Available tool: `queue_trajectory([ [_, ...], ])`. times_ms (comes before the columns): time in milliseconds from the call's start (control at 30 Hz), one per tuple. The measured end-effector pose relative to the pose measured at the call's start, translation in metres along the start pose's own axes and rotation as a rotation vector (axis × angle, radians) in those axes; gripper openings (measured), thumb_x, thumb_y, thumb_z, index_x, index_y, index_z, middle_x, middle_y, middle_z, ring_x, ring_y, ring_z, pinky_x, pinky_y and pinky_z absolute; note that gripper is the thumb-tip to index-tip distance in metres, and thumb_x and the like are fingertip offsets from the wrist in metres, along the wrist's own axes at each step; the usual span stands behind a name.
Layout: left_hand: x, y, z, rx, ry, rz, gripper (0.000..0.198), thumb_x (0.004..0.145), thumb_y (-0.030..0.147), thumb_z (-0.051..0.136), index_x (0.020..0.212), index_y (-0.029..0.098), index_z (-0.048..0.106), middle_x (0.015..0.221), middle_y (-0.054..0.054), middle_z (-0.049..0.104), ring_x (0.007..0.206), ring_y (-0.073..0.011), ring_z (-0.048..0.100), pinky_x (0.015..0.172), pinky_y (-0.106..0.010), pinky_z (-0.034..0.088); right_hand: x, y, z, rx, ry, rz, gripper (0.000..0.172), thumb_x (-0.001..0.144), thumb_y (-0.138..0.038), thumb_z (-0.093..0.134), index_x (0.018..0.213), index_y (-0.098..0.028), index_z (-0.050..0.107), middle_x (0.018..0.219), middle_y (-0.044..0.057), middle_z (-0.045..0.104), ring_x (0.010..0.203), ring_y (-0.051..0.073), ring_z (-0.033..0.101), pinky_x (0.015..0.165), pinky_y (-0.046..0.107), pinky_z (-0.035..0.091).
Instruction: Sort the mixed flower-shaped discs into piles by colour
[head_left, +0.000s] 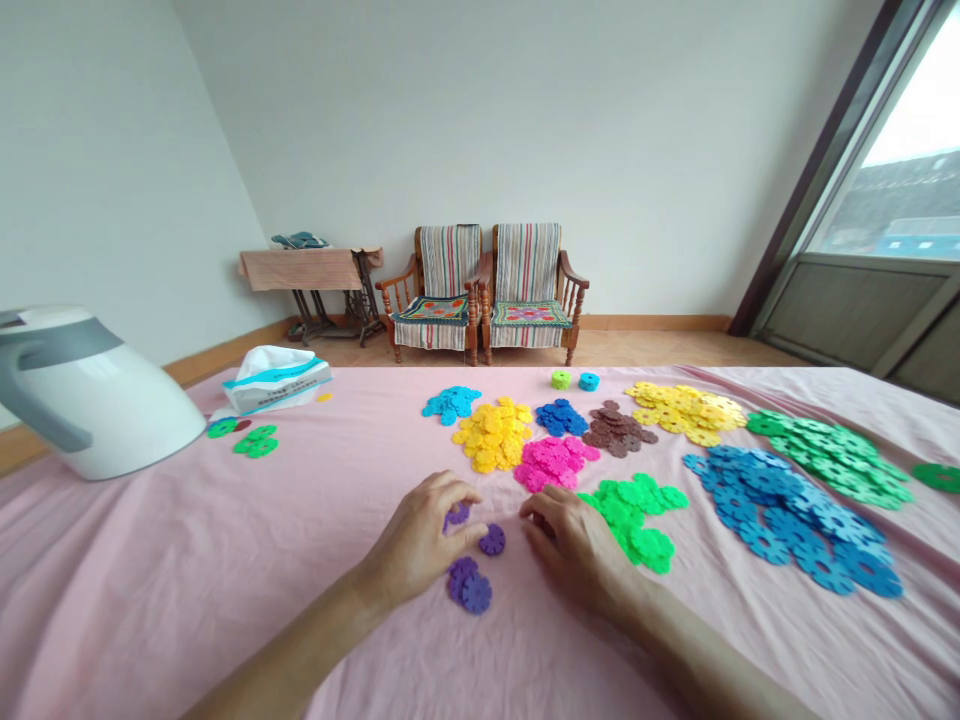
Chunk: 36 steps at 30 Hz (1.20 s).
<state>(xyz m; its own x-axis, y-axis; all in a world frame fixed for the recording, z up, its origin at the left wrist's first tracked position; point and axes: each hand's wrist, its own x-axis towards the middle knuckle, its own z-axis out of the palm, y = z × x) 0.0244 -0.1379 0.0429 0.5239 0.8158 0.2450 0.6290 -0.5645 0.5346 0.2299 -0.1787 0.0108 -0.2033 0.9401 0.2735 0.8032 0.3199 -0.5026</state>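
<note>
My left hand [424, 538] is over the pink cloth, thumb and fingers apart, around a purple flower-shaped disc [457, 515] partly hidden by the hand. Just right of its thumb lies another purple disc [492, 540]. A small cluster of purple discs [470, 587] sits nearer to me. My right hand [576, 548] rests low with loosely curled fingers, a gap showing between thumb and forefinger; I see nothing held in it. Beyond its knuckles is a pink pile [556, 463], and a bright green pile [637, 515] lies against its right side.
Yellow [495, 435], light blue [451, 404], dark blue [561, 417] and brown piles [619, 430] stand farther back. Larger yellow [686, 412], green [836, 458] and blue discs [795, 515] spread right. A kettle [135, 400] and tissue pack [277, 382] stand left.
</note>
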Motion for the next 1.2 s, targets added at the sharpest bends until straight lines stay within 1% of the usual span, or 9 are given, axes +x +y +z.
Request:
queue_trajectory([
  [67,0.003,-0.010,-0.006,0.034,0.047,-0.012,0.014,0.076,0.022,0.061,0.089,0.020,0.064,0.090,-0.004,0.061,0.082,-0.0168,0.056,0.075,-0.027,0.044,0.000,0.000,0.000,-0.002,0.007,0.001,0.017,0.082,-0.015,0.046,0.085,-0.018,0.062,0.080,0.002,0.061,0.076,0.014,0.056,0.067,0.025,0.037],
  [133,0.004,-0.021,-0.010,0.087,0.063,-0.025,0.015,0.074,0.023,0.063,0.089,0.020,0.065,0.089,-0.004,0.061,0.083,-0.0176,0.056,0.076,-0.028,0.044,0.000,0.000,0.000,-0.002,0.009,-0.001,0.017,0.082,-0.015,0.046,0.085,-0.018,0.062,0.081,0.002,0.061,0.077,0.014,0.056,0.068,0.025,0.037],
  [267,0.003,-0.031,-0.008,0.166,-0.009,-0.031,0.018,0.068,0.022,0.067,0.086,0.020,0.065,0.085,-0.003,0.059,0.084,-0.0189,0.055,0.075,-0.028,0.043,0.000,-0.001,0.000,0.000,0.002,-0.004,0.018,0.083,-0.015,0.045,0.086,-0.018,0.063,0.081,0.003,0.061,0.078,0.014,0.056,0.069,0.024,0.038],
  [367,0.003,-0.029,-0.005,0.187,-0.049,-0.037,0.014,0.070,0.019,0.063,0.083,0.019,0.065,0.082,-0.003,0.058,0.082,-0.0183,0.055,0.073,-0.027,0.043,0.000,-0.001,0.000,-0.001,-0.006,0.004,0.018,0.083,-0.015,0.046,0.087,-0.018,0.063,0.081,0.003,0.062,0.078,0.014,0.057,0.069,0.024,0.038],
  [500,0.005,-0.027,-0.003,0.181,-0.054,-0.044,0.013,0.070,0.017,0.060,0.082,0.019,0.064,0.082,-0.003,0.057,0.082,-0.0177,0.055,0.072,-0.026,0.042,0.000,-0.001,0.000,-0.007,-0.005,0.011,0.018,0.082,-0.015,0.046,0.086,-0.019,0.063,0.081,0.002,0.062,0.077,0.014,0.056,0.068,0.024,0.037],
  [667,0.007,-0.029,0.001,0.174,-0.022,-0.036,0.012,0.067,0.013,0.059,0.077,0.018,0.061,0.080,-0.002,0.056,0.080,-0.0168,0.054,0.071,-0.026,0.042,0.000,0.000,0.000,-0.005,0.014,-0.005,0.017,0.084,-0.016,0.045,0.084,-0.019,0.062,0.079,0.002,0.061,0.075,0.014,0.055,0.066,0.024,0.036],
  [833,0.009,-0.029,0.005,0.163,0.011,-0.065,0.012,0.062,0.011,0.058,0.072,0.018,0.055,0.077,-0.001,0.054,0.077,-0.0165,0.054,0.068,-0.026,0.042,-0.001,0.000,0.000,-0.008,0.015,-0.015,0.017,0.084,-0.017,0.045,0.084,-0.018,0.062,0.079,0.002,0.061,0.074,0.014,0.055,0.066,0.024,0.035],
  [1100,0.010,-0.028,0.002,0.093,-0.020,-0.083,0.016,0.062,0.012,0.057,0.077,0.018,0.057,0.080,-0.001,0.056,0.078,-0.0159,0.055,0.069,-0.025,0.043,0.000,0.001,0.002,0.004,0.018,-0.010,0.017,0.084,-0.017,0.045,0.085,-0.018,0.062,0.079,0.002,0.061,0.074,0.014,0.054,0.065,0.024,0.035],
  [1200,0.011,-0.031,0.003,0.087,-0.030,-0.071,0.014,0.061,0.012,0.057,0.074,0.017,0.057,0.079,-0.001,0.055,0.077,-0.0159,0.055,0.068,-0.025,0.043,0.000,0.000,0.001,0.007,0.019,-0.009,0.017,0.084,-0.016,0.045,0.084,-0.018,0.061,0.079,0.002,0.061,0.074,0.014,0.054,0.065,0.024,0.035],
])
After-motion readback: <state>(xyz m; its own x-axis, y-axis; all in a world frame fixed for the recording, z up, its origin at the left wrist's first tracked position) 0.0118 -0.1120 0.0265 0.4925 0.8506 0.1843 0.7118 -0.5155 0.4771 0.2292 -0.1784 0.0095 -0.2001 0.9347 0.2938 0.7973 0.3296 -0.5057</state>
